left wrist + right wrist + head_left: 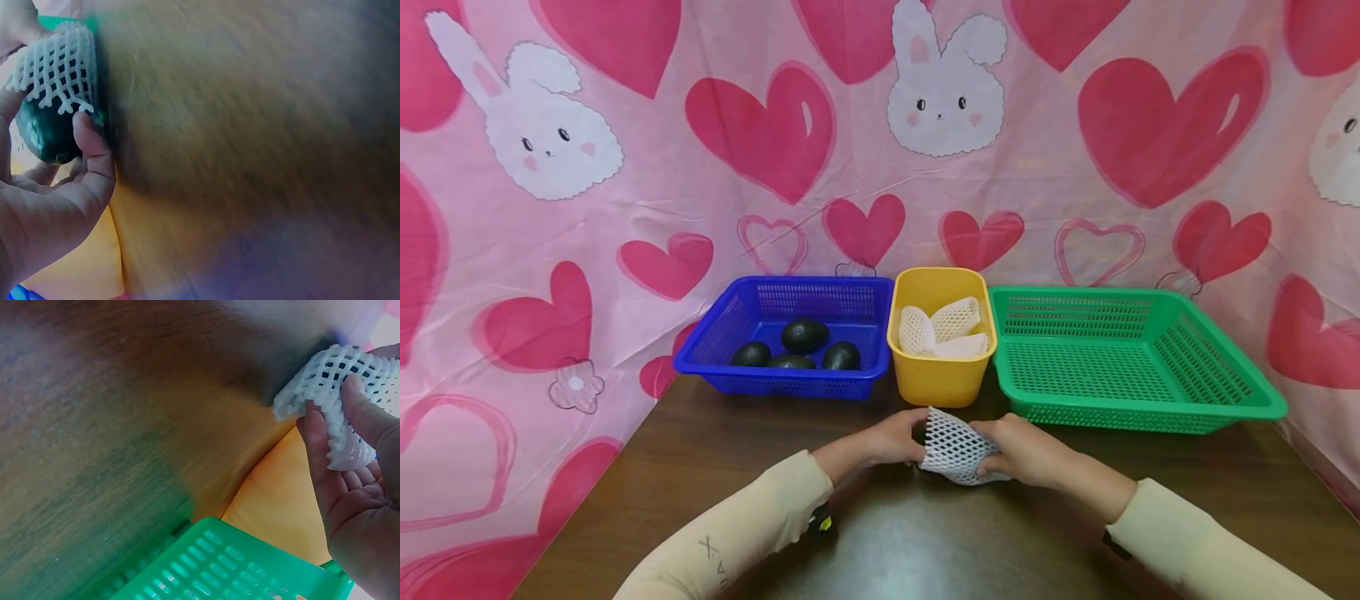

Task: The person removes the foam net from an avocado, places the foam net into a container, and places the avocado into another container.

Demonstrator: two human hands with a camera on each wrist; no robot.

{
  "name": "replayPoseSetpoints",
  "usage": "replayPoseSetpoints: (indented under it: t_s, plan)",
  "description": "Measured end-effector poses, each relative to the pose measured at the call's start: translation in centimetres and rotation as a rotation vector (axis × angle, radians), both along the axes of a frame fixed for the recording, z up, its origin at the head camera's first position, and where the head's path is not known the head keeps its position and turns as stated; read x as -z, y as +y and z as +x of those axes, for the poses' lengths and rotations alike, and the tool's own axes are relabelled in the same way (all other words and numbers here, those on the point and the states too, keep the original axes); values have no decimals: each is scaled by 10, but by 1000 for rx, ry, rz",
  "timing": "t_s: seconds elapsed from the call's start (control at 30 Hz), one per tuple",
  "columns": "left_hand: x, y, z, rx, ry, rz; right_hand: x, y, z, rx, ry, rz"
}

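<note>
A dark green avocado [50, 134] sits partly inside a white foam net sleeve [957, 450], above the table in front of the yellow bin. My left hand [891, 437] grips the avocado's bare end, its thumb near the net's edge in the left wrist view. From the other side my right hand [1030, 450] pinches the foam net between thumb and fingers. The net's tail end hangs loose past those fingers in the right wrist view. Most of the avocado is hidden under the mesh.
A blue basket [797, 385] on the left holds several avocados [805, 335]. Beside it, the yellow bin [942, 385] contains several foam nets [955, 321]. On the right stands a green basket [1142, 410]. All three line the back of the brown table [910, 550], before a heart-patterned cloth.
</note>
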State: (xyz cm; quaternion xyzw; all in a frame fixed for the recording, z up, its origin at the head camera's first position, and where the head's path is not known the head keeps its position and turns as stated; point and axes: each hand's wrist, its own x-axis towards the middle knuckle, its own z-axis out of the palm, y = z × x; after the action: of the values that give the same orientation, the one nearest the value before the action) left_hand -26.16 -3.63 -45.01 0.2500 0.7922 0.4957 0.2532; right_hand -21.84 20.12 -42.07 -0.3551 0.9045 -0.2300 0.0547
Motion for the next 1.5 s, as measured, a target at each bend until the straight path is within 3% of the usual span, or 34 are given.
replayPoseSetpoints:
  t_s: [0.23, 0.47, 0.7, 0.87, 1.13, 1.23, 1.5]
  plan:
    - [2, 0, 1, -5, -19, 28, 0, -3, 0, -14, 11, -4]
    - [-1, -1, 4, -8, 36, 58, 0, -6, 0, 7, 18, 12]
    - [-3, -3, 3, -40, 96, 2, 0, -7, 1, -16, 52, -2]
    - [-5, -7, 2, -72, 115, -49, -1, -5, 3, 22, 89, 0]
    - [-7, -19, 0, -83, 11, 56, -6, -1, 7, 68, 116, -24]
    - [-10, -23, 0, -84, 8, 62, -10, -1, 10, 97, 146, -17]
    - [-15, -33, 2, -119, -47, 63, -37, 3, 26, 216, 242, 13]
